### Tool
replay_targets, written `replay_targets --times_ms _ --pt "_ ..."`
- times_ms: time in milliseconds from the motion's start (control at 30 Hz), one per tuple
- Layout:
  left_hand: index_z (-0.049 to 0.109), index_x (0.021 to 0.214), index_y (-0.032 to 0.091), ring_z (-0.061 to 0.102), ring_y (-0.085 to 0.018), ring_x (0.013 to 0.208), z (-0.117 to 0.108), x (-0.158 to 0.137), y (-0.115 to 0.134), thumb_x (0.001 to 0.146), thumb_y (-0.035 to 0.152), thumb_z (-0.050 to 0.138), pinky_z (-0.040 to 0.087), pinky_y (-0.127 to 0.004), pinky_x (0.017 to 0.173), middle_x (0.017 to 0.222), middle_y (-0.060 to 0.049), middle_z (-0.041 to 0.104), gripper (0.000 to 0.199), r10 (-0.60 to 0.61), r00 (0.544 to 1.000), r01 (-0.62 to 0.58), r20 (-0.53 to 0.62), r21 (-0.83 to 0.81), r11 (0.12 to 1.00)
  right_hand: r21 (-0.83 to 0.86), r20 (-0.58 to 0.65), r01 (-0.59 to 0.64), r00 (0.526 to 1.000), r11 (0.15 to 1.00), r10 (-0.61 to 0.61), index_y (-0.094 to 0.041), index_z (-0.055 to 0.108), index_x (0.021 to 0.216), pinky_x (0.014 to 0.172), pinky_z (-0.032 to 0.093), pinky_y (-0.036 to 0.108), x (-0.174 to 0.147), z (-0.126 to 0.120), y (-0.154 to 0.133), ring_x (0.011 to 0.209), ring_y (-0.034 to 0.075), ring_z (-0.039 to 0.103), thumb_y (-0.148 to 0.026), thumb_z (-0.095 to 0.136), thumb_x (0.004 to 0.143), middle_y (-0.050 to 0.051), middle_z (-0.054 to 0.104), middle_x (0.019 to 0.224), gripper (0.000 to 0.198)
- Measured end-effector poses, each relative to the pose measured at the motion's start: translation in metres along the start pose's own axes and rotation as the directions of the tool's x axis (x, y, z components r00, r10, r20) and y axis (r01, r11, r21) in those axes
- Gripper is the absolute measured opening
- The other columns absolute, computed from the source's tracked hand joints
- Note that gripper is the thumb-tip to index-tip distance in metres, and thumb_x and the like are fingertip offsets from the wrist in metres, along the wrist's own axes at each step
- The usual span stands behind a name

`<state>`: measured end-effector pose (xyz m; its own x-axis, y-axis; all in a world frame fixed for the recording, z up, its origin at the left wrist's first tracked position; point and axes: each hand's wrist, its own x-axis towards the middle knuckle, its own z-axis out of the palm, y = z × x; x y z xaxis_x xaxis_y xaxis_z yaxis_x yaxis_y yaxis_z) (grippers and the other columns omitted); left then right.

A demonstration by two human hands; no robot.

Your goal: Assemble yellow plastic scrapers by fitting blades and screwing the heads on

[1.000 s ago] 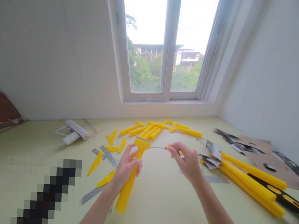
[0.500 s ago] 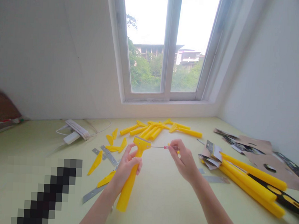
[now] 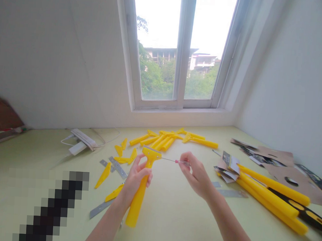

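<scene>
A yellow scraper (image 3: 138,202) with a wide head and a thick handle is held upright, leaning a little, in my left hand (image 3: 139,175). My fingers wrap round its neck just below the head. My right hand (image 3: 194,171) pinches a small screwdriver (image 3: 177,161) with a reddish, partly clear handle. Its thin shaft points left, and the tip meets the right side of the scraper head. Two small screws show on the face of the head. Beside my left forearm lie yellow head pieces (image 3: 103,175) and flat metal blades (image 3: 117,167).
Several yellow scrapers (image 3: 164,140) are heaped at the back below the window. To the right lie long yellow handles (image 3: 270,194), a black-and-yellow tool (image 3: 302,210) and brown cardboard packaging (image 3: 277,169). A white power strip (image 3: 83,139) with cables sits at the back left.
My right hand and the screwdriver handle have dropped slightly, so the shaft now slants down to the right. My left hand and the scraper have barely moved.
</scene>
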<state>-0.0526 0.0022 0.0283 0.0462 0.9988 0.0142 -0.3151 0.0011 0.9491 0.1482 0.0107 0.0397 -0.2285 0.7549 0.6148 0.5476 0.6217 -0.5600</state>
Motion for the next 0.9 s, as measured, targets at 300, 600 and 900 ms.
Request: replay_targets --times_ms 300,600,900 --pt "0.036 0.101 0.025 0.042 -0.003 0.036 0.0019 -0.0013 -0.0008 0.060 0.016 0.055 0.030 -0.015 0.033 0.070 0.006 0.054 0.045 -0.005 1.000 0.004 0.024 0.013 1.000 -0.055 -0.071 -0.081 0.995 0.995 0.077 -0.020 0.046 0.077 0.058 0.039 0.022 0.0010 0.0010 0.0064 0.064 0.013 0.050 -0.029 0.035 0.087 0.000 0.052 0.068 0.018" --pt "0.036 0.100 0.026 0.041 -0.003 0.036 0.0013 -0.0010 0.0026 0.059 0.017 0.055 0.029 -0.015 0.034 0.070 0.006 0.055 0.046 -0.018 1.000 0.019 -0.004 0.016 1.000 -0.032 -0.098 -0.080 0.992 0.996 0.076 -0.019 0.048 0.068 0.052 0.039 0.021 0.0011 0.0035 0.0087 0.056 0.012 0.051 -0.035 0.048 0.082 -0.001 0.053 0.061 0.021" --pt "0.033 0.105 0.025 0.044 -0.004 0.040 -0.0020 -0.0032 0.0078 0.063 0.017 0.055 0.032 -0.016 0.037 0.073 0.005 0.055 0.048 -0.025 0.999 0.025 0.026 0.001 1.000 0.060 0.002 -0.072 0.997 0.996 0.072 -0.020 0.045 0.084 0.054 0.039 0.022 0.0005 0.0065 0.0022 0.059 0.012 0.049 -0.027 0.042 0.083 -0.002 0.051 0.067 0.008"
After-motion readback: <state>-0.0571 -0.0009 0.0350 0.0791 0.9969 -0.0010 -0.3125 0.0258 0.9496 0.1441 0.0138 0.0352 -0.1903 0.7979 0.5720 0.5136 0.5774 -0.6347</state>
